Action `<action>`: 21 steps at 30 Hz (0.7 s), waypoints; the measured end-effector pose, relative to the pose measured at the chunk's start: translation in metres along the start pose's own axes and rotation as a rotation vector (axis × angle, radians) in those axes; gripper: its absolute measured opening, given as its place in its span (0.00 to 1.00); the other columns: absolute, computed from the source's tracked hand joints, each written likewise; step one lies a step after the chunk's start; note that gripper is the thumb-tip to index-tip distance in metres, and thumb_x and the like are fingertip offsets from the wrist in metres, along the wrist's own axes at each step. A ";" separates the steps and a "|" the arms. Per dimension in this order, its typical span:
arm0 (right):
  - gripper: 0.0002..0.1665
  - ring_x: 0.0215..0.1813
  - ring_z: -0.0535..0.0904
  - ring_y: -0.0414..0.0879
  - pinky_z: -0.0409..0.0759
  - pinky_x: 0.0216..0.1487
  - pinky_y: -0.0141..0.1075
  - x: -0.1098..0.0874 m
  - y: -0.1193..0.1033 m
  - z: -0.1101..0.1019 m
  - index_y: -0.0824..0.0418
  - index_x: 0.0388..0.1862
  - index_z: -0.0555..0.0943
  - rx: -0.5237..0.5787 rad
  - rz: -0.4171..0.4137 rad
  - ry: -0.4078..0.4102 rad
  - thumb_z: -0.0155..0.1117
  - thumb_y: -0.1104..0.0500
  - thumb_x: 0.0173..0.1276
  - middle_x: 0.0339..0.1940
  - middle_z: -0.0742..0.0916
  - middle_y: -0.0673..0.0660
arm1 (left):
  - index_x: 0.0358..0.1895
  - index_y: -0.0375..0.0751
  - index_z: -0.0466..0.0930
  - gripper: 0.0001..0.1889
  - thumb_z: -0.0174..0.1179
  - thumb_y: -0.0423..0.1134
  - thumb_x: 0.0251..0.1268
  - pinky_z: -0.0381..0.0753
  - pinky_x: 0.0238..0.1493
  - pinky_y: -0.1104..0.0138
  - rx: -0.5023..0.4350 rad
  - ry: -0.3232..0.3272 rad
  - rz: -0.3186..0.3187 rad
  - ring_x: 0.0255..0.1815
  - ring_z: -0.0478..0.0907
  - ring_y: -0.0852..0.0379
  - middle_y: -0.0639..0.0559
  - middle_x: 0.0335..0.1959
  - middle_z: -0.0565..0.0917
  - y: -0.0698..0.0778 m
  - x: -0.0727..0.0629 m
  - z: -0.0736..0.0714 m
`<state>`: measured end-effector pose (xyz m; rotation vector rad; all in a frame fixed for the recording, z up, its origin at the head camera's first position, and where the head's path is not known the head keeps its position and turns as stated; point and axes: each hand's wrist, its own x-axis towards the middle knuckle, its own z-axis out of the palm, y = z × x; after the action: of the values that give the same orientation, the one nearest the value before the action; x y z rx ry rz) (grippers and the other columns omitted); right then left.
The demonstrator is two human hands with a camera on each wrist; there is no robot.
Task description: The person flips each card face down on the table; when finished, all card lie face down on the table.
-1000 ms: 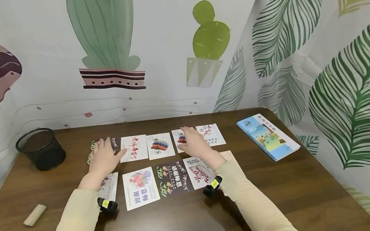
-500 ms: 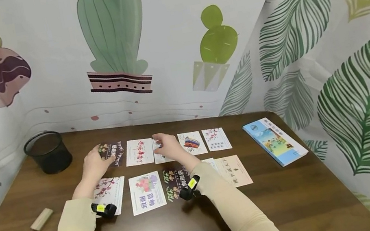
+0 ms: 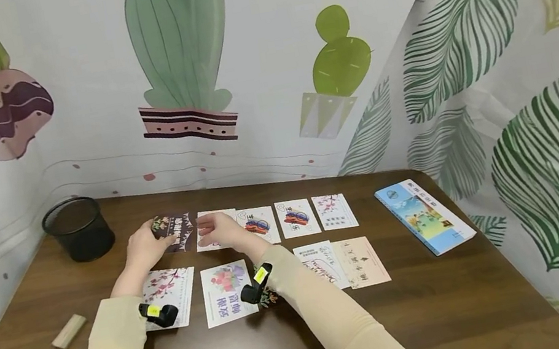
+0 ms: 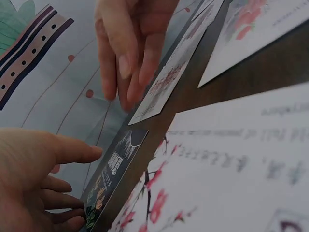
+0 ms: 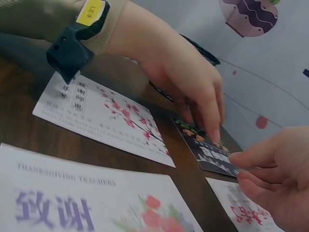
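Two rows of printed greeting cards lie on the brown table. My left hand (image 3: 143,248) is at the left edge of a dark flowered card (image 3: 179,229), its thumb over the card; whether the fingertips touch it is unclear. Held low over the white card with red characters (image 5: 248,215), my right hand (image 3: 225,232) has its fingertips near the dark card's right edge and holds nothing visible. Below lie a blossom card (image 3: 173,290) and a bouquet card (image 3: 228,296). Another dark card (image 3: 269,298) is mostly hidden by the right wrist.
Two colourful cards (image 3: 297,219) and a blossom card (image 3: 335,211) continue the far row. A white card (image 3: 323,260) and a peach card (image 3: 360,260) lie nearer. Around them are a black mesh cup (image 3: 79,231), a small pale block (image 3: 68,332) and a blue book (image 3: 424,214).
My right hand has moved left along the far row, from the colourful cards to the white card beside the dark one. My left hand has shifted to the dark card's left edge, uncovering it.
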<state>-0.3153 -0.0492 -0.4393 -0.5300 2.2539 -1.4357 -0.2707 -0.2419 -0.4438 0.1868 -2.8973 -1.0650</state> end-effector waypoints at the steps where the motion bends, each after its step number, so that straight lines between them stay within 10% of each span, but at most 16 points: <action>1: 0.35 0.62 0.79 0.51 0.81 0.55 0.31 0.001 -0.001 0.003 0.68 0.68 0.71 -0.004 0.004 -0.005 0.67 0.71 0.60 0.64 0.80 0.62 | 0.69 0.15 0.53 0.40 0.59 0.42 0.66 0.66 0.64 0.37 0.000 -0.009 -0.004 0.64 0.63 0.23 0.17 0.65 0.64 0.001 0.000 -0.001; 21: 0.36 0.63 0.79 0.51 0.81 0.56 0.33 0.009 -0.004 0.013 0.68 0.69 0.69 -0.005 0.044 -0.042 0.67 0.71 0.61 0.68 0.77 0.62 | 0.70 0.16 0.50 0.41 0.60 0.42 0.66 0.62 0.68 0.39 -0.076 -0.074 -0.076 0.69 0.58 0.25 0.19 0.68 0.61 0.000 0.006 -0.013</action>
<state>-0.3151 -0.0653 -0.4415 -0.5039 2.2225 -1.3852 -0.2756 -0.2509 -0.4336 0.2624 -2.9298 -1.2174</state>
